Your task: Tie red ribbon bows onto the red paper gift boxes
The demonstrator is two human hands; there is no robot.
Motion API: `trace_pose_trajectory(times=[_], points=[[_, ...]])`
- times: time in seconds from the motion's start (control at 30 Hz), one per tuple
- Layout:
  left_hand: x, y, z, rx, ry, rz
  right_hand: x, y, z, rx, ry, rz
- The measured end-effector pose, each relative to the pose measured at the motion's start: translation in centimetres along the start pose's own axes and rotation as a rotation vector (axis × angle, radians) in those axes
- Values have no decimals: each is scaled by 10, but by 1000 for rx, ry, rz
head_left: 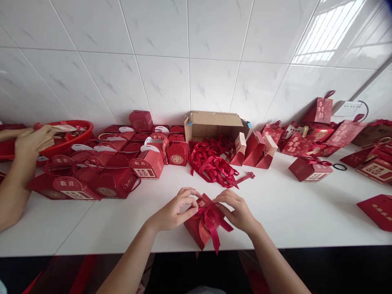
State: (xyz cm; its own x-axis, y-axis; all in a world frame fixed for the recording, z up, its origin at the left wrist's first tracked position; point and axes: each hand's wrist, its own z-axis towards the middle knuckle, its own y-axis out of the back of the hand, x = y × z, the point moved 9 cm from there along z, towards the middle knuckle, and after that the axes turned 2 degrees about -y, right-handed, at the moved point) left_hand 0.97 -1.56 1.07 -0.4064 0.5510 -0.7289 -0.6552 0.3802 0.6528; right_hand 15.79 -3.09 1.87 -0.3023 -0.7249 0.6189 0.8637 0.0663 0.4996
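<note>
A small red gift box (199, 230) stands at the near edge of the white table (290, 208), with a red ribbon (212, 220) tied on its top and tails hanging over the front. My left hand (174, 210) pinches the ribbon at the box's left top. My right hand (235, 210) pinches the ribbon at the right side. Both hands have their fingers closed on the bow.
A pile of loose red ribbons (214, 161) lies before an open cardboard carton (214, 124). Many red gift boxes (122, 163) crowd the left and the right back (309, 169). Another person's hand (30, 143) reaches at a red basin (67, 136) on the far left. A black hair band (339, 166) lies right.
</note>
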Motion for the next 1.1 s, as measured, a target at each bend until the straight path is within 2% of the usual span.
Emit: trace_pose_trajectory(times=[0.13, 0.33, 0.5, 0.7, 0.9, 1.1], points=[[-2, -1, 0, -16, 32, 24, -1, 0, -1, -8, 10, -8], [-9, -9, 6, -214, 65, -90, 1, -3, 2, -27, 9, 1], [-5, -14, 7, -339, 107, -148, 4, -4, 4, -35, 24, 6], [1, -19, 8, -300, 145, -179, 0, -1, 0, -80, 28, -9], [8, -23, 7, -250, 198, -220, -9, 11, -6, -196, 0, -85], [9, -24, 3, -238, 255, -242, -26, 9, -13, -193, -195, 34]])
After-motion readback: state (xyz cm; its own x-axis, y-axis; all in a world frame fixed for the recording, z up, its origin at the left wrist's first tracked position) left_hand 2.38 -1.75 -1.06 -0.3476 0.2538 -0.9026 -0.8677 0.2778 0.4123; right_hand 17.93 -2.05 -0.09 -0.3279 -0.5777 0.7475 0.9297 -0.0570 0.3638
